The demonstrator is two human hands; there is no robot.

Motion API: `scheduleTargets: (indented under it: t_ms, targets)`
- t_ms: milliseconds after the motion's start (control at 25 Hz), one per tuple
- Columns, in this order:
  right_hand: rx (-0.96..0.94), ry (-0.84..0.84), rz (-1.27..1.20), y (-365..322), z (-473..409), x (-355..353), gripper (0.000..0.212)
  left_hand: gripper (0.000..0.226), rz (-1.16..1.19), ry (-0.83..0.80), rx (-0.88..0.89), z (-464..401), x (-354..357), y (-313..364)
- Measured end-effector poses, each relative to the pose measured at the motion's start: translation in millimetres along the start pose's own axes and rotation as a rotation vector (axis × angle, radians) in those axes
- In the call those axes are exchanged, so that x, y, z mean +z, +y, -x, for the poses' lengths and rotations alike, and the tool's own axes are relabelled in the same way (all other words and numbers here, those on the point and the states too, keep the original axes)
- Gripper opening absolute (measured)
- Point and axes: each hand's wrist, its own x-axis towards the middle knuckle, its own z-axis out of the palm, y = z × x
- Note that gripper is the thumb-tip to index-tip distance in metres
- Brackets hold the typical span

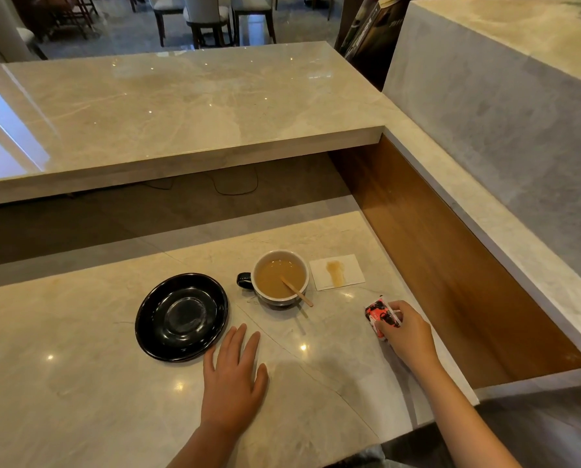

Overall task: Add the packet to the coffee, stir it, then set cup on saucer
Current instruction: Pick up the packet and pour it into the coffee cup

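A white cup [280,278] with a dark handle stands on the marble counter, filled with light brown coffee. A wooden stirrer [297,292] leans in it, its end over the near right rim. Left of the cup sits an empty black saucer [182,317]. My right hand [405,332] is at the counter's right side, shut on a red, black and white packet [382,315]. My left hand [233,376] lies flat on the counter with fingers spread, just near the saucer's right edge, holding nothing.
A white napkin [337,272] with a brown coffee stain lies right of the cup. The counter's right edge [451,366] drops off close to my right hand. A higher marble shelf [181,130] runs behind, with a wooden panel [451,265] to the right.
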Motion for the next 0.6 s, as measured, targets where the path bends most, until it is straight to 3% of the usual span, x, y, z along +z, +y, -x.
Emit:
scheduleTargets:
  t_ms: [160, 240, 600]
  targets:
    - [0.065, -0.147, -0.552, -38.7, 7.8, 2.7, 0.014, 0.053, 0.04, 0.023, 0.012, 0.7, -0.9, -0.3]
    - [0.006, -0.226, -0.663, -64.9, 5.2, 4.0, 0.017, 0.052, 0.027, 0.025, 0.018, 1.2, -0.5, -1.4]
    - [-0.493, -0.187, -0.148, -149.9, -19.7, 19.5, 0.012, 0.053, 0.011, 0.014, 0.011, -0.7, 4.6, -5.7]
